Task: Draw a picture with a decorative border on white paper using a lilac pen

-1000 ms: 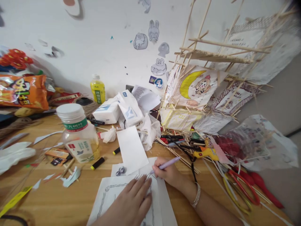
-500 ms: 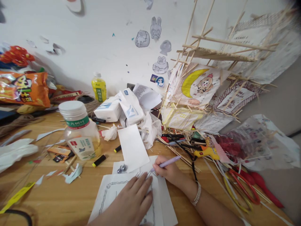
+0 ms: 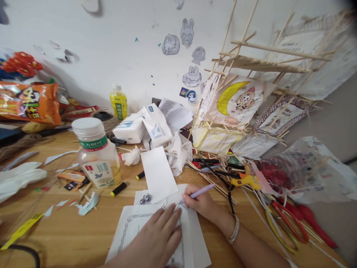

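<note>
While the left hand (image 3: 156,238) lies flat, fingers spread, pinning the bordered paper (image 3: 134,230) to the table (image 3: 69,238), the right hand (image 3: 199,204) just beyond is clamped on a purple pen (image 3: 198,192). Its long axis slants down-left, tip meeting the sheet's upper edge.

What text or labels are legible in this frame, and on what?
None reads with certainty.
Clear bottle: green neck band and white label carry print, too blurred to quote.
Yellow bottle: green label with vertical print, too small.
Orange snack bag: large stylised lettering, not readable.
White boxes: blue logo only, no readable words.
Printed sheet: fine print, too small.
Lantern panels: writing, blurred.
</note>
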Demonstrator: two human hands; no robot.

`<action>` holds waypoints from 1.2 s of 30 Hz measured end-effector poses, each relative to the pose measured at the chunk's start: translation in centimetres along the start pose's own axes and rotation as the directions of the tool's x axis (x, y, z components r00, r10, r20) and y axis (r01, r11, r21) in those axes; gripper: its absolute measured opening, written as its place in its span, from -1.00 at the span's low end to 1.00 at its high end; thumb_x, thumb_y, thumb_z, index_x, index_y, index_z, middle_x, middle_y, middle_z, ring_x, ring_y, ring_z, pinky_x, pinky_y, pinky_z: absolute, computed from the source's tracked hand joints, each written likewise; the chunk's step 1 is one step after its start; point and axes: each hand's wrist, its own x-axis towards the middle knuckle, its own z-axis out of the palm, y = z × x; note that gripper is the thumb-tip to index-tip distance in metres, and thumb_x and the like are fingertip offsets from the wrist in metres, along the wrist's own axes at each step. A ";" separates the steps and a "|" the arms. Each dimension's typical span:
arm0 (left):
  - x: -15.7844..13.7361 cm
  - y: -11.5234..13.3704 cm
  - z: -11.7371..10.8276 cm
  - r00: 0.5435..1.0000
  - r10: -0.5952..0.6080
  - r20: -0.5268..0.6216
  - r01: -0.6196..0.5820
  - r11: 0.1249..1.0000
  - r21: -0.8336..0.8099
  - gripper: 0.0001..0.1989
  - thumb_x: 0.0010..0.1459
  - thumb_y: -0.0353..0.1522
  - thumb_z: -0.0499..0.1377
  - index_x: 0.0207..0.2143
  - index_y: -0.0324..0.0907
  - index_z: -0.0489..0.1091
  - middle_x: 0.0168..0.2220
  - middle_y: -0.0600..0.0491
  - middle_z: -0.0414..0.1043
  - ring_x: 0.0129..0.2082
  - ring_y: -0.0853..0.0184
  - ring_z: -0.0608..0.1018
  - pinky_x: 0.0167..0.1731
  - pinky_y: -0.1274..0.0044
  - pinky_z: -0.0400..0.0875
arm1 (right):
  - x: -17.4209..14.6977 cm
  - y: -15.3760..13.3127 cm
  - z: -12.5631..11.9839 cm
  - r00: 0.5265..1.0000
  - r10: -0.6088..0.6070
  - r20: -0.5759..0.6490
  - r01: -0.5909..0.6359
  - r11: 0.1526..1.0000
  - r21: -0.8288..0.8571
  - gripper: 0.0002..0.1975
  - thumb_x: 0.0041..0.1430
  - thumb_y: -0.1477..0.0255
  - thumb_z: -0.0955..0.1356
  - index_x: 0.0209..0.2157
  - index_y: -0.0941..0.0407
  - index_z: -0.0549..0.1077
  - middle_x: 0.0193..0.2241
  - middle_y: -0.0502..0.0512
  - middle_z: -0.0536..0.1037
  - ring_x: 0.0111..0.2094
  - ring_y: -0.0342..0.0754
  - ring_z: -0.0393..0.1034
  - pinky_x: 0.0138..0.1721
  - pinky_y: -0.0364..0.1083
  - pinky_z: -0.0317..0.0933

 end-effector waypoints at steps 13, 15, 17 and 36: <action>0.0 -0.1 0.3 1.000 0.002 -0.019 -0.002 1.000 -0.003 -0.47 0.05 -0.30 0.27 0.06 -0.31 0.31 0.25 -0.30 0.08 0.25 -0.08 0.11 0.15 0.11 0.10 | -0.1 0.4 0.0 1.000 0.004 -0.007 -0.004 1.000 -0.012 -0.73 0.19 0.41 0.26 -0.59 0.08 0.21 -0.61 -0.09 0.26 -0.53 -0.15 0.17 -0.47 -0.16 0.08; -0.1 -0.1 0.5 0.999 0.010 -0.041 -0.010 1.000 -0.002 -0.47 0.05 -0.28 0.26 0.06 -0.30 0.30 0.25 -0.28 0.08 0.26 -0.07 0.10 0.16 0.12 0.09 | -0.1 0.3 0.0 1.000 0.015 -0.013 -0.015 1.000 -0.006 -0.72 0.19 0.42 0.26 -0.59 0.08 0.20 -0.61 -0.10 0.26 -0.54 -0.15 0.16 -0.48 -0.16 0.08; -0.1 -0.2 0.6 0.999 0.015 -0.047 -0.015 1.000 0.001 -0.47 0.06 -0.27 0.26 0.06 -0.30 0.30 0.25 -0.29 0.09 0.26 -0.07 0.10 0.16 0.12 0.09 | -0.2 0.2 0.0 1.000 0.018 -0.015 -0.019 1.000 -0.010 -0.72 0.19 0.41 0.26 -0.59 0.08 0.20 -0.60 -0.09 0.27 -0.52 -0.15 0.17 -0.46 -0.16 0.08; 0.1 0.0 0.2 1.000 0.000 -0.015 0.001 0.999 0.047 -0.43 0.08 -0.22 0.27 0.08 -0.35 0.31 0.22 -0.35 0.13 0.21 -0.10 0.20 0.13 0.12 0.15 | -0.2 0.1 0.0 0.998 0.036 -0.042 -0.037 0.999 -0.009 -0.73 0.15 0.43 0.25 -0.61 0.08 0.16 -0.63 -0.11 0.20 -0.56 -0.17 0.11 -0.52 -0.17 0.04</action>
